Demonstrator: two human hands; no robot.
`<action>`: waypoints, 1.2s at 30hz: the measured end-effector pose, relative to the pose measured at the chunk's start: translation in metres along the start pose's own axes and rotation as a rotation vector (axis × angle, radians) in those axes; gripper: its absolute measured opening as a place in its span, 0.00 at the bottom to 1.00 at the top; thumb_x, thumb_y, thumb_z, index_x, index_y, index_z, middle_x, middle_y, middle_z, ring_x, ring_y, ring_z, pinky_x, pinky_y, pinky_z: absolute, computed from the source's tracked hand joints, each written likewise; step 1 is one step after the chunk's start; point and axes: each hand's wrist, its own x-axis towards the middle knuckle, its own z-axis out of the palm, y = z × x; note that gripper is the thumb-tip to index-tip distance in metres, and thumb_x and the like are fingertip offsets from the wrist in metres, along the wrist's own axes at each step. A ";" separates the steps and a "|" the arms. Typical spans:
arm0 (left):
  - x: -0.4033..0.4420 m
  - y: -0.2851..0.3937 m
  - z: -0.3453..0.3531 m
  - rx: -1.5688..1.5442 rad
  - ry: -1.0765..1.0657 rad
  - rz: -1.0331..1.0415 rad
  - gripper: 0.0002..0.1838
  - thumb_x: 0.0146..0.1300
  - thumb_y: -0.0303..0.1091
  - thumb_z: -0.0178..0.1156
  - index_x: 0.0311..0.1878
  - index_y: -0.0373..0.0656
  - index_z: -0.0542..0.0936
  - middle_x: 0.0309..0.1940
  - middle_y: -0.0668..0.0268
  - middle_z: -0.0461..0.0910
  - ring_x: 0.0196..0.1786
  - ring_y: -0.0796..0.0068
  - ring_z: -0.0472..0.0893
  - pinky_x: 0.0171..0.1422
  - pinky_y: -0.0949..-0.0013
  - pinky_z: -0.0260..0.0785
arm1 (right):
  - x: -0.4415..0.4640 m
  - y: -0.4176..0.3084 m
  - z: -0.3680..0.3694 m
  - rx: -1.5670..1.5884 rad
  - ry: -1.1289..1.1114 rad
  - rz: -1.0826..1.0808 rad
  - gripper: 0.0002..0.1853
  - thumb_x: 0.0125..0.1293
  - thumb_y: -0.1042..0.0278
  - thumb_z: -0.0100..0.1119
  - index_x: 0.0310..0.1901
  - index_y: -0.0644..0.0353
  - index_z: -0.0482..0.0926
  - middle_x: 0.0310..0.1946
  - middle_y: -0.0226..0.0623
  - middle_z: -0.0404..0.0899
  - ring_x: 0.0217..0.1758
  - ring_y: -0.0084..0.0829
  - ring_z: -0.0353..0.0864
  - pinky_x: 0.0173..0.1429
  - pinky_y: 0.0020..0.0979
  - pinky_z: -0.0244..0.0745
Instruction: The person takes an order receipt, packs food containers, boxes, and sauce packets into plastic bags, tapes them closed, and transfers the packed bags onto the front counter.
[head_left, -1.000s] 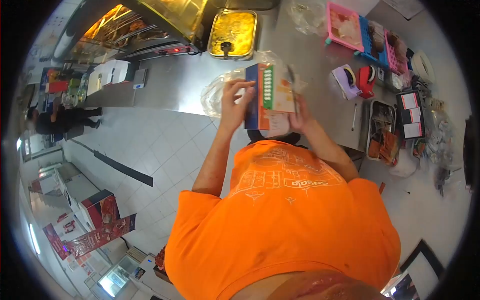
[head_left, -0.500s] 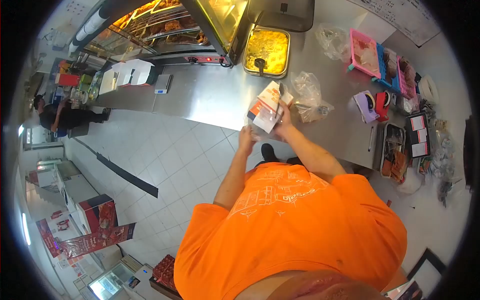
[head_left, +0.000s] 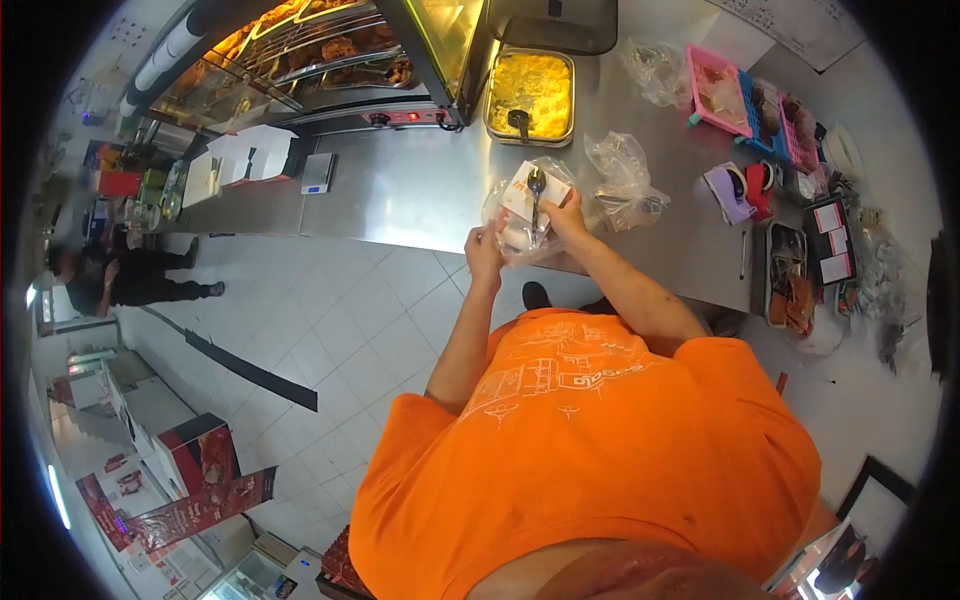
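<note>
Clear bag around white printed box, dark spoon across box.

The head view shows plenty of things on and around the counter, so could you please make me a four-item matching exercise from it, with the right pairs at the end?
Column one:
1. Tray
2. Scale
3. Purple tape dispenser
4. Left hand

Column two:
A. Beside a red tape dispenser
B. At the edge of a clear bag
C. Filled with yellow food
D. Beside the open white box

Right pairs: 1-C, 2-D, 3-A, 4-B.
</note>
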 end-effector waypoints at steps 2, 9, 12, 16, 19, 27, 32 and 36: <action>-0.032 0.008 0.000 -0.165 -0.033 -0.008 0.12 0.71 0.41 0.61 0.47 0.42 0.77 0.36 0.67 0.78 0.39 0.74 0.77 0.44 0.65 0.72 | -0.001 -0.010 -0.011 -0.461 0.102 -0.277 0.47 0.53 0.64 0.71 0.71 0.65 0.55 0.64 0.54 0.69 0.67 0.48 0.71 0.69 0.45 0.69; -0.042 -0.028 -0.005 -0.624 -0.217 -0.367 0.14 0.68 0.39 0.64 0.52 0.43 0.78 0.42 0.66 0.80 0.45 0.73 0.79 0.49 0.67 0.72 | 0.081 -0.074 -0.028 -0.580 -0.155 0.081 0.37 0.57 0.52 0.72 0.64 0.65 0.72 0.59 0.55 0.76 0.61 0.43 0.75 0.58 0.43 0.73; -0.061 -0.010 0.005 -0.454 -0.174 -0.042 0.13 0.67 0.38 0.65 0.48 0.41 0.79 0.36 0.67 0.81 0.38 0.75 0.80 0.45 0.70 0.73 | 0.140 -0.060 -0.042 -0.608 -0.422 0.191 0.26 0.57 0.53 0.72 0.51 0.64 0.82 0.42 0.43 0.81 0.41 0.36 0.79 0.42 0.40 0.75; -0.074 0.043 -0.010 -0.168 0.007 0.217 0.13 0.67 0.38 0.67 0.43 0.37 0.81 0.27 0.68 0.81 0.28 0.78 0.79 0.34 0.76 0.72 | 0.113 -0.126 -0.040 -0.653 -0.471 -0.021 0.20 0.56 0.57 0.72 0.45 0.63 0.84 0.31 0.29 0.80 0.29 0.24 0.75 0.33 0.31 0.72; -0.082 0.089 -0.013 -0.216 0.026 0.292 0.16 0.66 0.38 0.68 0.47 0.35 0.79 0.33 0.65 0.82 0.35 0.78 0.80 0.38 0.78 0.71 | 0.077 -0.168 -0.041 -0.566 -0.388 -0.246 0.21 0.57 0.59 0.72 0.47 0.65 0.82 0.30 0.29 0.80 0.29 0.22 0.78 0.31 0.30 0.73; -0.094 0.158 -0.001 0.183 -0.148 0.526 0.21 0.63 0.25 0.68 0.58 0.35 0.76 0.43 0.58 0.86 0.45 0.74 0.84 0.49 0.73 0.75 | -0.002 -0.251 -0.016 -0.722 -0.455 -0.526 0.09 0.61 0.71 0.63 0.43 0.58 0.77 0.25 0.37 0.79 0.22 0.24 0.81 0.26 0.30 0.75; -0.059 0.163 -0.013 0.607 -0.032 0.688 0.17 0.66 0.27 0.66 0.57 0.37 0.78 0.31 0.55 0.88 0.33 0.80 0.84 0.36 0.75 0.72 | -0.022 -0.236 -0.006 -0.720 -0.487 -0.513 0.12 0.59 0.66 0.60 0.45 0.55 0.80 0.26 0.45 0.82 0.29 0.37 0.84 0.37 0.38 0.76; -0.083 0.180 0.008 0.574 -0.111 0.602 0.15 0.66 0.30 0.66 0.53 0.37 0.77 0.26 0.60 0.86 0.34 0.75 0.84 0.42 0.71 0.72 | -0.016 -0.259 -0.022 -0.825 -0.442 -0.677 0.13 0.59 0.66 0.61 0.46 0.57 0.79 0.29 0.44 0.84 0.33 0.38 0.86 0.39 0.38 0.78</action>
